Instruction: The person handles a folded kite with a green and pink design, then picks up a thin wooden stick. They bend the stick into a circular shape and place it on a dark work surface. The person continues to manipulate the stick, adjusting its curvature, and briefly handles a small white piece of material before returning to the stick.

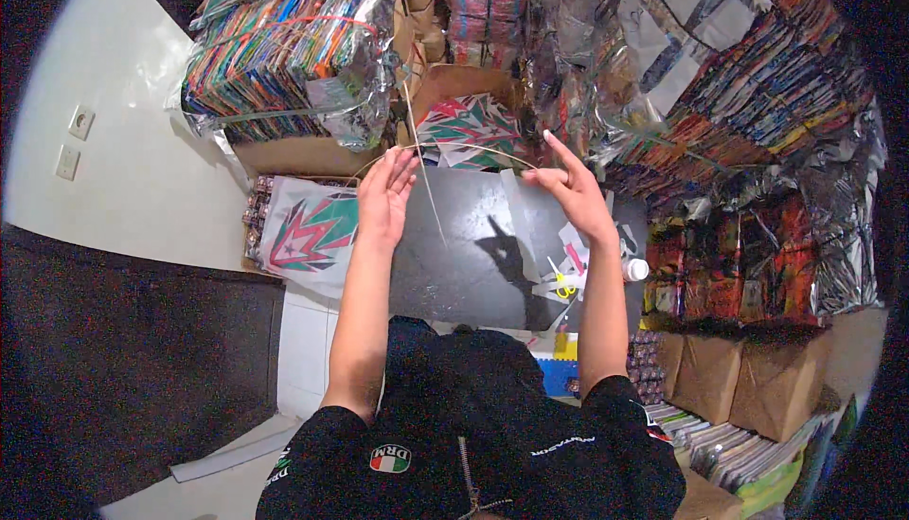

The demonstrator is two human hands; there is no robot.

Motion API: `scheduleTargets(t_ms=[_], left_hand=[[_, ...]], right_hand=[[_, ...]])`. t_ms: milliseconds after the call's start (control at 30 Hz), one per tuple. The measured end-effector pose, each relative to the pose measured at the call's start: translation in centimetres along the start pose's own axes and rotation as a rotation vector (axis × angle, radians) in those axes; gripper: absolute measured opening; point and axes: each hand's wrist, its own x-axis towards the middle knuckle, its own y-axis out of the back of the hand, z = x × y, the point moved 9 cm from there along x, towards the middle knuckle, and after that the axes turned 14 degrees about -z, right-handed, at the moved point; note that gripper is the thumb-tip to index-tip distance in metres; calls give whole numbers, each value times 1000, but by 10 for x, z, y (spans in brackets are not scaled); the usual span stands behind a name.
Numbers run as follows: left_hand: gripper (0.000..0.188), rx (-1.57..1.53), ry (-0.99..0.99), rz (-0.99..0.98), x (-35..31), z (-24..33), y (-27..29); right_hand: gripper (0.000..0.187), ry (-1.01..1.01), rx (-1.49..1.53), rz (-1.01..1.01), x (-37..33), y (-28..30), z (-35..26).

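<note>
And here you are at the table (pixel 464 274), two thin sticks up in the air — they cross at 11 o'clock from its middle. Your left hand (pixel 386 193), at 10 o'clock, has its fingers loosely grasping the bowed stick (pixel 478 147) near the crossing, while the straight stick (pixel 433 203) slants past your fingertips. Over at 2 o'clock, your right hand (pixel 576 198) has its index finger stretched up, and the far end of the bow meets the hand near the thumb; whether it's pinched there, you can't tell.

Look to 12 o'clock: a cardboard box (pixel 464 78), open, holding printed sheets (pixel 473 120) in red, green and white. At 10 o'clock, a thick stack (pixel 284 46) of colourful folded pieces, strapped and partly covered in clear plastic. Bigger plastic-wrapped piles (pixel 748 94) crowd 2 o'clock, with red and dark wrapped packs (pixel 729 269) at 3 o'clock. The white bottle (pixel 635 270) is over there too — what's inside doesn't show. Yellow scissors (pixel 565 285) lie at 4 o'clock among paper scraps, and farther out that way sit brown cartons (pixel 748 383), contents hidden. At 9 o'clock, one more patterned sheet (pixel 308 231).
</note>
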Motion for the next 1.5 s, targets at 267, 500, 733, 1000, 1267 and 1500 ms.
scheduleTargets(t_ms=[267,500,733,1000,1267,1500], left_hand=[[37,42,-189,215,-39,41,-34],[38,-13,-276,278,-61,70,-48],[32,-138,-230,287,-79,76,-55],[29,-239,-213,236,-88,81,-57],[27,-249,-223,227,-93,84,-50],[27,-207,-232,215,-97,84,-60]], right_hand=[[82,251,-826,620,-42,-13,-86],[80,233,-1051,629,-31,-88,-92],[80,308,-977,665,-12,-86,-107],[79,340,-1067,683,-5,-106,-117],[77,357,-1091,750,-11,-96,-117],[75,371,-1095,703,-7,-106,-120]])
